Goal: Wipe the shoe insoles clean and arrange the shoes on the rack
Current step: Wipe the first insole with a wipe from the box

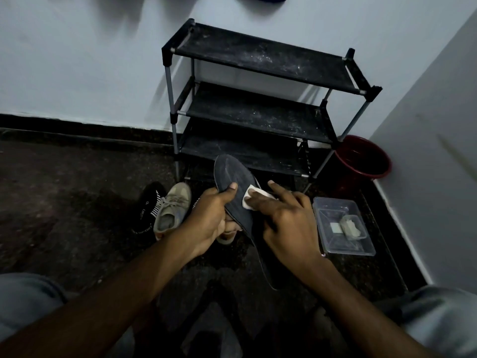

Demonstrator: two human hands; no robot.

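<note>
While your left hand (211,218) grips the dark insole (232,174), thumb clamped on top, your right hand (286,220) presses a white wipe (251,196) onto it with straight fingers; rack (258,112) at twelve o'clock, tan sneaker (173,210) at nine.

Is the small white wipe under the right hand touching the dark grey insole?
Touching. Head view: the right hand presses the small white wipe flat on the dark grey insole.

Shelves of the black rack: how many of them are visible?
3. The top shelf is highest, the middle shelf lies below it, and the lowest shelf sits just behind the insole. Another one beneath may be hidden.
</note>
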